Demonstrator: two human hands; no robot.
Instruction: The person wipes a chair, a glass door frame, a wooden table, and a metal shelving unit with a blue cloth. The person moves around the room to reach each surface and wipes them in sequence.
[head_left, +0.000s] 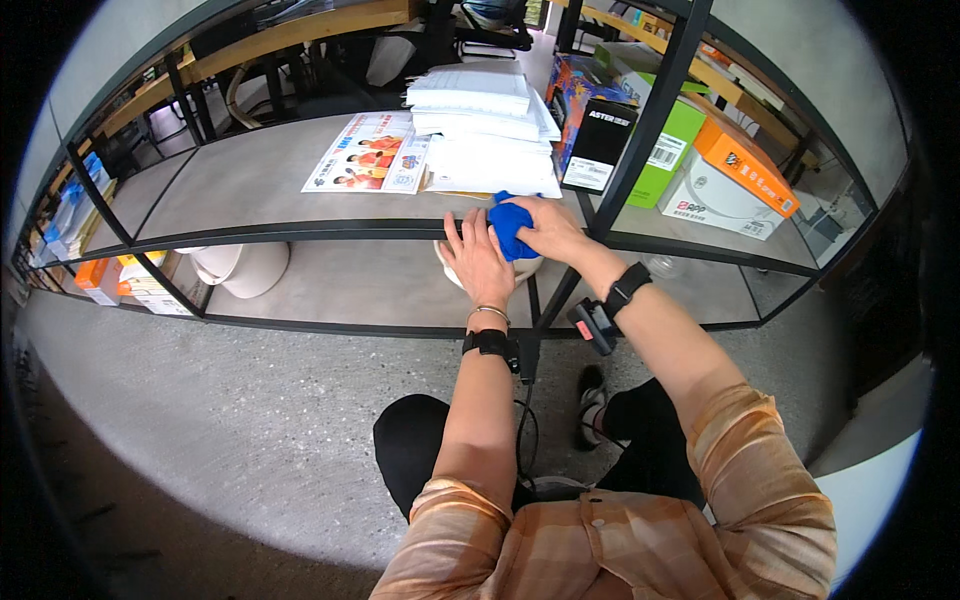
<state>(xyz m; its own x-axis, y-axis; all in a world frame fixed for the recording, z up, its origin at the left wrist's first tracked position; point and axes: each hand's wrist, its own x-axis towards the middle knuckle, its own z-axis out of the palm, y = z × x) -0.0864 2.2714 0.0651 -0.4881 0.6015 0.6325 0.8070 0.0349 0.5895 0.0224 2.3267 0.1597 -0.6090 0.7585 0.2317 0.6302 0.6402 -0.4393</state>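
Note:
A bunched blue cloth (511, 226) is held in my right hand (551, 226) at the front rail (360, 229) of a black metal shelf unit. My left hand (480, 255) lies against the same rail just left of the cloth. Its fingers point away from me and appear to hold nothing; whether they touch the cloth is hard to tell. Right behind the cloth, on the grey upper shelf board (247, 180), stands a tall stack of white papers (480, 127). A printed sheet with pictures (371, 154) sits to its left. Behind my hands, a pale round container is mostly hidden on the lower shelf.
Right of the papers stand a black box (598, 146), a green box (667, 150) and a white carton (720, 195) under an orange package (746, 157). A white bucket (251, 270) occupies the lower shelf. A dark upright post (649, 120) rises near my right hand.

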